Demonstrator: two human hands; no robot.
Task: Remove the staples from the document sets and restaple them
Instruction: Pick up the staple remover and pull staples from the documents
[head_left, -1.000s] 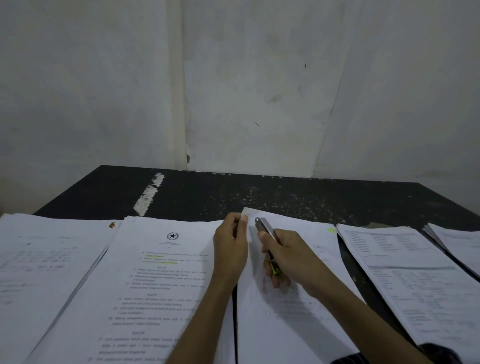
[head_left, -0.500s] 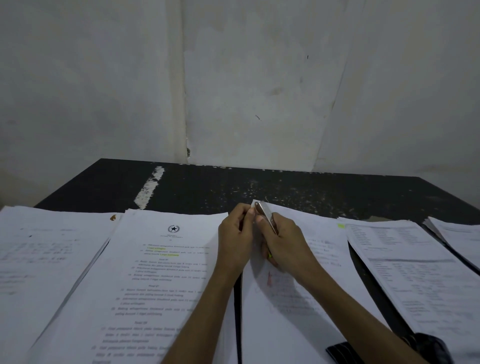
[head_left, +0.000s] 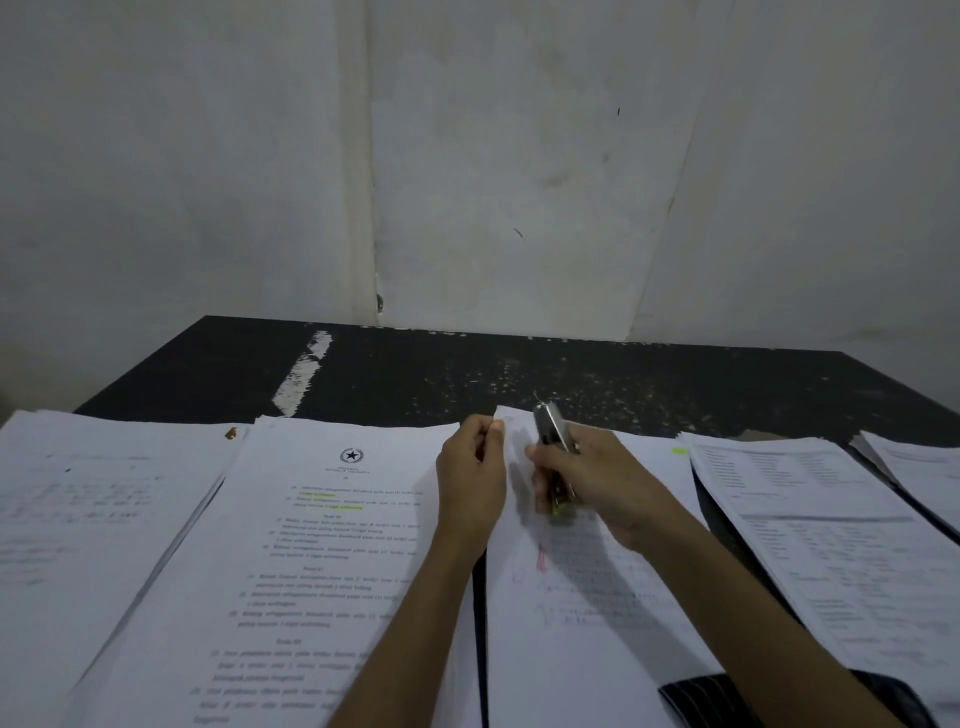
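Lining black table (head_left: 519, 374) under white wall (head_left: 519, 156), papers (head_left: 322, 545), left grip (head_left: 470, 480) pinching page (head_left: 571, 623), right grip (head_left: 597, 478) round stapler (head_left: 551, 428)

Star emblem (head_left: 351, 455) on document (head_left: 332, 545), text illegible

1 view only: a wide-angle camera worn on the person's head. It sits above the near edge of the desk (head_left: 519, 374) and faces forward and a little down, toward the wall (head_left: 519, 156) behind it. The wall fills the upper half of the frame, the desk and the document sets (head_left: 337, 545) the lower. The 2 forearms (head_left: 421, 623) enter from the bottom edge, close under the lens. Both far desk corners fit in frame.
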